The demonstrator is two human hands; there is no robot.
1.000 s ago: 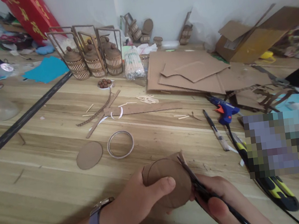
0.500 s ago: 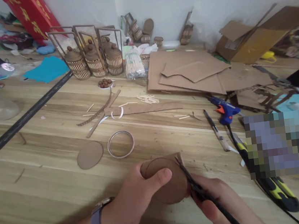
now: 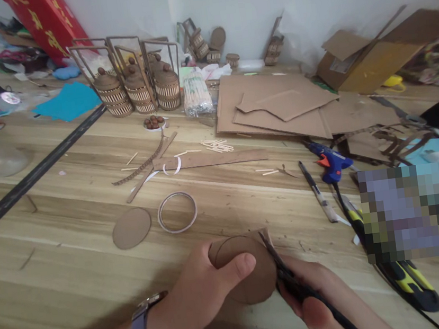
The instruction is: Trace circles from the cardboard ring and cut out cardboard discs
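My left hand [image 3: 209,278] grips a piece of brown cardboard [image 3: 254,283] with a round drawn outline, its thumb lying across the top face. Black scissors [image 3: 293,278] are in my right hand [image 3: 314,286]; their blades are at the right edge of the cardboard, along the curved line. A narrow offcut sticks up behind the blade tips. On the table beyond my left hand lie a cut cardboard disc [image 3: 132,228] and a ring like a tape roll [image 3: 177,212]. The underside of the cardboard and my left fingers beneath it are hidden.
A cardboard strip [image 3: 219,158] and short sticks [image 3: 217,145] lie mid-table. Lidded miniature baskets [image 3: 140,91] stand behind a dish of brown beads [image 3: 154,123]. Cardboard sheets [image 3: 272,104] are at the back. To the right are a blue glue gun [image 3: 331,161], a pen [image 3: 318,192] and a yellow-black cutter [image 3: 412,285].
The cardboard has shifted slightly down and turned a little in my left hand. The scissors stay at its right edge, their blades looking closer together than before.
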